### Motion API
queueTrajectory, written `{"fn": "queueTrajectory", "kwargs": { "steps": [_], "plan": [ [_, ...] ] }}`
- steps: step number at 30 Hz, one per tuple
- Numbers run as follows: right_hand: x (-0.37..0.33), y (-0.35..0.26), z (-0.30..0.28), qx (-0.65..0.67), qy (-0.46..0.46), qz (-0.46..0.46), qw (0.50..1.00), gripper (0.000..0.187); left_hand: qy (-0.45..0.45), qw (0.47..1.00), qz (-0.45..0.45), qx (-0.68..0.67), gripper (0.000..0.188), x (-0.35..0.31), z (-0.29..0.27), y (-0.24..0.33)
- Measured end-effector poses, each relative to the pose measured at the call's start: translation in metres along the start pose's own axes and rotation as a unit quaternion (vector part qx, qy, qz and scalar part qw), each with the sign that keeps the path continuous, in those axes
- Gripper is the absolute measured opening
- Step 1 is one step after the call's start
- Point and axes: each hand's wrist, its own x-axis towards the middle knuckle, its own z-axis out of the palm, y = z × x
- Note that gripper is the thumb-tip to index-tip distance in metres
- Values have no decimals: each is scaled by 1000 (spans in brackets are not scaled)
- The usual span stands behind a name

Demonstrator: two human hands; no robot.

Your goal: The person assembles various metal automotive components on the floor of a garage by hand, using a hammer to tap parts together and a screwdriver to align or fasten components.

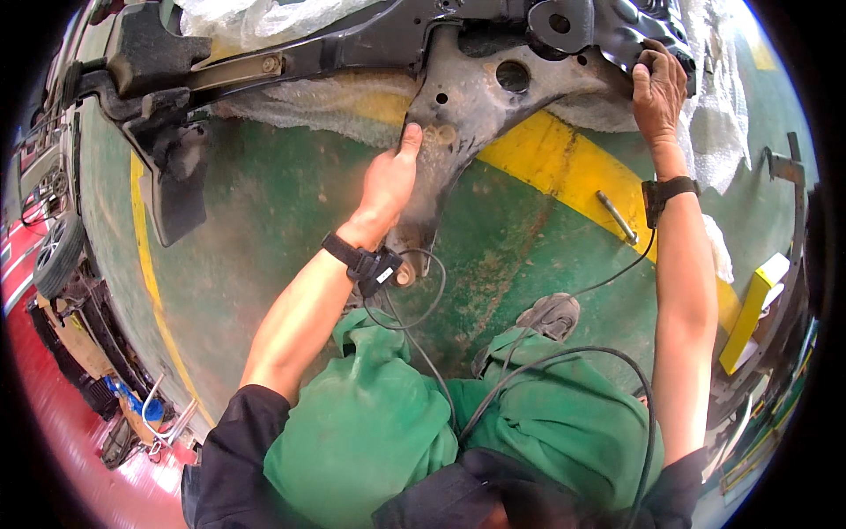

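A dusty grey suspension control arm (pixel 463 115) lies against a black car subframe (pixel 352 48) at the top of the view. My left hand (pixel 389 183) is closed on the control arm's near leg, its thumb pressed on the upper face and its other fingers hidden beneath. At the far right, my right hand (pixel 659 93) curls its fingers over the arm's other end, where it meets the subframe's black bracket. Its fingertips are partly hidden. A bushing or ball-joint end (pixel 404 275) shows below my left wrist. One long bolt (pixel 617 219) lies on the floor between my arms.
Bubble wrap (pixel 718 123) lies beneath and beside the subframe. A yellow stripe (pixel 551 163) crosses the green floor. Cables (pixel 564 353) run from my wrist straps over my lap. A yellow-and-white box (pixel 747 322) stands at the right; a tyre (pixel 60 256) and loose parts sit at the left.
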Motion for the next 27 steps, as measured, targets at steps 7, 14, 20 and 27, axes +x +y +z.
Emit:
{"fn": "queueTrajectory", "kwargs": {
  "steps": [7,14,20,27],
  "plan": [
    [4,4,-15,3,-77,-14,997,40,-16,1000,16,-10,112,20,-14,7],
    [0,1,-29,3,-131,-26,991,58,32,998,18,42,106,7,-6,7],
    [-2,-3,-41,2,-121,-30,992,92,-2,1000,6,21,104,17,-6,2],
    [25,-14,-62,-131,-99,-164,973,70,-14,1000,-10,-20,102,12,-9,3]
  ]
}}
